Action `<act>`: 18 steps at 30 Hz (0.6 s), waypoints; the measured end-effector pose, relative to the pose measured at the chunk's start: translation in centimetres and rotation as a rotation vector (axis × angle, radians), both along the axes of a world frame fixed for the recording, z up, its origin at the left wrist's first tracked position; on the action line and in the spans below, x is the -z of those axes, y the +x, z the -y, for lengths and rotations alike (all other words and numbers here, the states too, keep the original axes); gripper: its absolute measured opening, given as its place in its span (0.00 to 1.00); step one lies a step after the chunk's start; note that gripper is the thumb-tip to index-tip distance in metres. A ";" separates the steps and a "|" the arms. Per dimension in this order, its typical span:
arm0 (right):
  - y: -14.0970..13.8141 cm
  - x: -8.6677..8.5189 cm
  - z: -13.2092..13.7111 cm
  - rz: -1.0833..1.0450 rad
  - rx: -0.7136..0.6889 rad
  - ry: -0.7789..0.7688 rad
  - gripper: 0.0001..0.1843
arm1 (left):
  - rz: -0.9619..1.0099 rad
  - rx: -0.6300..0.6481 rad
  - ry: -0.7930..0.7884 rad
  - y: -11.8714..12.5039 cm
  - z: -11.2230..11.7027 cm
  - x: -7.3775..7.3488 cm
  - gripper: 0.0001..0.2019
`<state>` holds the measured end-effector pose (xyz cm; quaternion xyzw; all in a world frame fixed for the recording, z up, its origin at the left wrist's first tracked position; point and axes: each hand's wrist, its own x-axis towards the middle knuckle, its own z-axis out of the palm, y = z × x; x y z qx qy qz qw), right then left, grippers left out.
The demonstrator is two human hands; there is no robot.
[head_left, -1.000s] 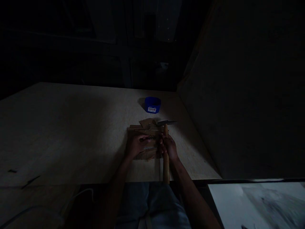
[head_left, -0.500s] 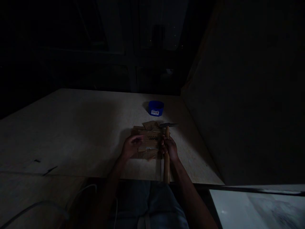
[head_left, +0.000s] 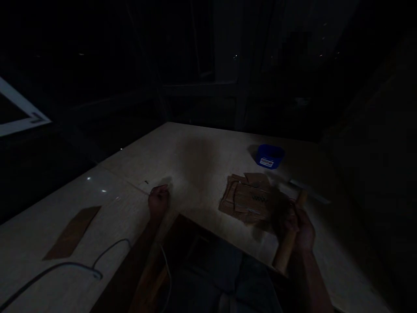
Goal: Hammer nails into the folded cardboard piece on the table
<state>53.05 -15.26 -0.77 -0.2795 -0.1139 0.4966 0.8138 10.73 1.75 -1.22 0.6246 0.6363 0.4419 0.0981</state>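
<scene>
My right hand (head_left: pixel 301 228) is wrapped round the wooden handle of a hammer (head_left: pixel 285 254). A pale streak at the handle's far end is probably its head, smeared in the dim light. Left of that hand lies a stack of torn cardboard pieces (head_left: pixel 247 201) with dark marks on top. My left hand (head_left: pixel 159 201) rests low over the table, fingers curled together; what they hold, if anything, is hidden. A small dark sliver (head_left: pixel 146 182) lies just beyond it.
A blue plastic tub (head_left: pixel 270 156) with a white label stands behind the cardboard. A flat cardboard piece (head_left: pixel 73 232) lies at the left, near a grey cable (head_left: pixel 55 267). The table's (head_left: pixel 195 130) far edge meets a dark window area.
My view has turned left. My left hand has left the cardboard stack, moved left to where a dark thin piece lay, and closed. The hammer stays in my right hand, now tilted.
</scene>
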 end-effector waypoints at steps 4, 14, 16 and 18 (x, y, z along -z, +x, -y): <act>0.0 -0.4 0.3 -0.154 -0.032 0.008 0.11 | -0.240 -0.103 -0.112 -6.1 0.1 -0.3 0.17; 0.1 -0.8 0.3 -0.221 -0.046 -0.132 0.10 | -0.509 -0.019 -0.278 -8.4 -1.5 0.4 0.15; 0.4 -0.6 0.4 -0.229 -0.054 -0.134 0.10 | -0.517 -0.041 -0.287 -8.3 -1.6 0.3 0.16; 0.6 -0.4 0.4 -0.224 -0.065 -0.101 0.10 | -0.523 -0.043 -0.283 -8.3 -1.8 0.2 0.16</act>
